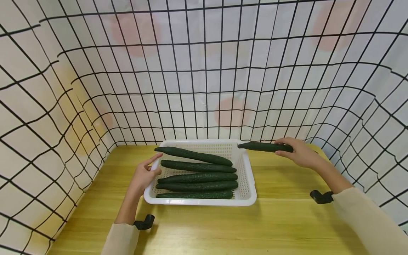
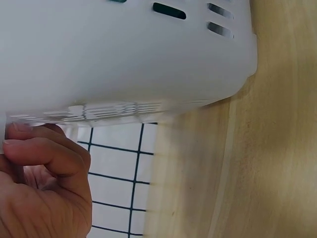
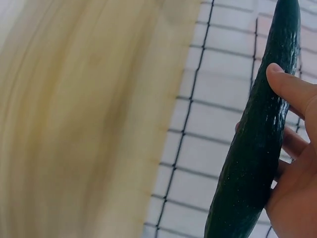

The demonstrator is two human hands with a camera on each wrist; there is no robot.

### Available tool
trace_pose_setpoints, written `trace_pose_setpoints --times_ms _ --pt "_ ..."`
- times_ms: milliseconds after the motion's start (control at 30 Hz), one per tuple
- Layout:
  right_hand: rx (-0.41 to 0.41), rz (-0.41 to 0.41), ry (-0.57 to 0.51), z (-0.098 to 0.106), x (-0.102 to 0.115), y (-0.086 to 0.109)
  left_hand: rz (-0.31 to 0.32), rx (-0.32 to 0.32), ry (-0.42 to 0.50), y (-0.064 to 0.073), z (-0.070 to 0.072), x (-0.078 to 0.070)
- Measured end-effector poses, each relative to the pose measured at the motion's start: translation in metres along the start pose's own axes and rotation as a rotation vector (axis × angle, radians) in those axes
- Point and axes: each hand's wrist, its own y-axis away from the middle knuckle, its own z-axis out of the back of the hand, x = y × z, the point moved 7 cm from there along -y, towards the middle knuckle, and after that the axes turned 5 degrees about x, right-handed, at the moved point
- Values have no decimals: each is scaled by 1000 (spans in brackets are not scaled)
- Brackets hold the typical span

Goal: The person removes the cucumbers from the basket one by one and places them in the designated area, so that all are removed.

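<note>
A white plastic basket point(image 1: 199, 202) stands on the table with several dark green cucumbers lying crosswise in it. The rearmost cucumber point(image 1: 194, 154) has its thin end over the left rim. My left hand point(image 1: 143, 177) grips the basket's left rim; in the left wrist view its curled fingers point(image 2: 44, 151) meet the rim from outside. Right of the basket, my right hand point(image 1: 298, 152) holds another cucumber point(image 1: 259, 146) by its right end, above the table. The cucumber's far tip reaches the basket's back right corner. Thumb and fingers clasp this cucumber point(image 3: 252, 144) in the right wrist view.
Black wire grid panels point(image 1: 204, 71) rise behind the table and along both sides, with pale patterned sheeting behind them. The wooden table point(image 1: 223, 230) extends in front of the basket and to both sides. Each wrist carries a small black mount point(image 1: 145, 222).
</note>
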Motion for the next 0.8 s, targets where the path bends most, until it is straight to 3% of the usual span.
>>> trace_pose_setpoints --times_ms 400,800 --pt "-22 27 32 -13 -50 9 -25 17 -16 -1 0 -2" --pt "55 -4 54 -42 -82 4 -29 44 23 -1 1 -2"
